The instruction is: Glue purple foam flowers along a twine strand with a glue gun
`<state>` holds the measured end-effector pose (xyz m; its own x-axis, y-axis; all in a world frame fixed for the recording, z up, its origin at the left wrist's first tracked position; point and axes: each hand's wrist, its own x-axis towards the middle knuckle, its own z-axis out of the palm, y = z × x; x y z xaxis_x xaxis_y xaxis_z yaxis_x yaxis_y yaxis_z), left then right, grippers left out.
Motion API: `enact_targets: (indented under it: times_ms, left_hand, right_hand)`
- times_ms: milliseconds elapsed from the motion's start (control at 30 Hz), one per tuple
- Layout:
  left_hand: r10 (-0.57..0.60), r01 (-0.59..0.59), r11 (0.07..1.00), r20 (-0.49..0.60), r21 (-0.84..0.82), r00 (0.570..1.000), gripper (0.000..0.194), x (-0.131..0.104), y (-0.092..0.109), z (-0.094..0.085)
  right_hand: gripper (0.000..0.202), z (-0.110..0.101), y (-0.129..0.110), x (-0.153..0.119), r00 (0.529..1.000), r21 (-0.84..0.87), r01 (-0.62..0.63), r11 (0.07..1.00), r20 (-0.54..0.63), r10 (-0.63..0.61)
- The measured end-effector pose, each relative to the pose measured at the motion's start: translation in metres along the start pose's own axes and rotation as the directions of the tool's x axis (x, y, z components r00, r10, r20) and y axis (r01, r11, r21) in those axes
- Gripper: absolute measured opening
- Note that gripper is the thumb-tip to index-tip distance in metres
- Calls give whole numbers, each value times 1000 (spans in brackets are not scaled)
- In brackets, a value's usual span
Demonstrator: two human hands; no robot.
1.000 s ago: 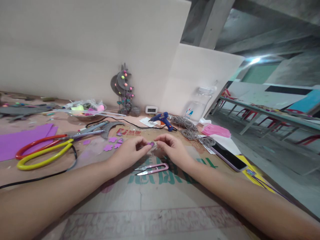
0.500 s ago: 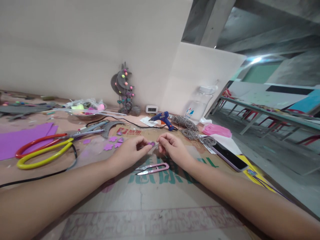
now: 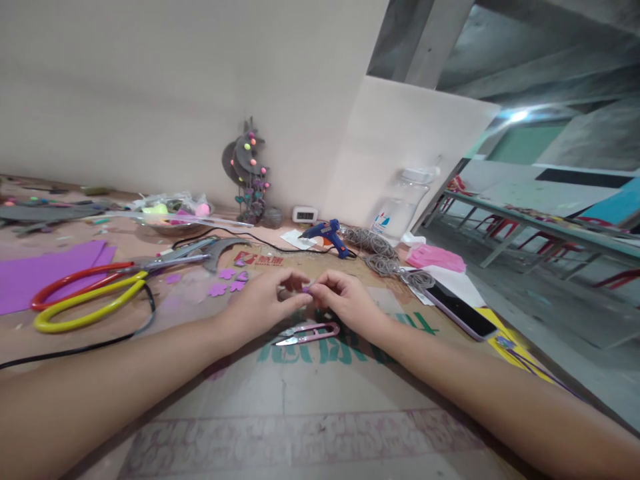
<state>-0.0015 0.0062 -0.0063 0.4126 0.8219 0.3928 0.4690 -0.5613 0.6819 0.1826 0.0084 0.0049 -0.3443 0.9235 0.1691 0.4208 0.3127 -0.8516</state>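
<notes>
Grip of left hand [image 3: 265, 303] pinching one purple piece [image 3: 306, 290], right hand [image 3: 347, 302] pinched together against it, one snips [image 3: 309, 333]

Glue gun [image 3: 327, 233] between timer [image 3: 305, 214] and phone [image 3: 463, 309], behind thread snips [image 3: 309, 333].

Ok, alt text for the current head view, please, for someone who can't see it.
Two bare hands, left and right, meet around a small purple piece above printed brown cardboard, behind pink-handled metal thread snips.
</notes>
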Motion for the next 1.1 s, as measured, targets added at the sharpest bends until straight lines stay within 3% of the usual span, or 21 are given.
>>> enact_targets:
  times_ms: [67, 133, 233, 400, 700, 967, 1100]
  left_hand:
    - [105, -95, 992, -125, 82, 987, 28, 0, -1, -1]
    - [191, -164, 976, -191, 144, 963, 22, 0, -2, -2]
    - [245, -211, 962, -212, 172, 946, 11, -1, 0, -3]
    - [284, -239, 948, -219, 210, 934, 10, -1, 2, -3]
    - [205, -173, 960, -136, 218, 969, 7, -3, 6, -3]
    - [67, -44, 991, -189, 123, 980, 15, 0, 4, -4]
    - [162, -134, 979, -177, 156, 971, 14, -2, 4, -3]
  right_hand:
    - [27, 0, 0, 0, 1000, 2, 7, 1000, -12, -7]
    - [28, -1, 0, 0, 1000, 11, 6, 1000, -15, -5]
    - [27, -1, -2, -1, 1000, 11, -8, 1000, -8, 8]
    - [25, -1, -5, -2, 1000, -23, -3, 1000, -14, 2]
    - [25, 1, -5, -3, 1000, -13, 8, 1000, 2, -8]
    - [29, -1, 4, 0, 1000, 7, 25, 1000, -11, -25]
    - [29, -1, 3, 0, 1000, 21, 28, 999, -7, -28]
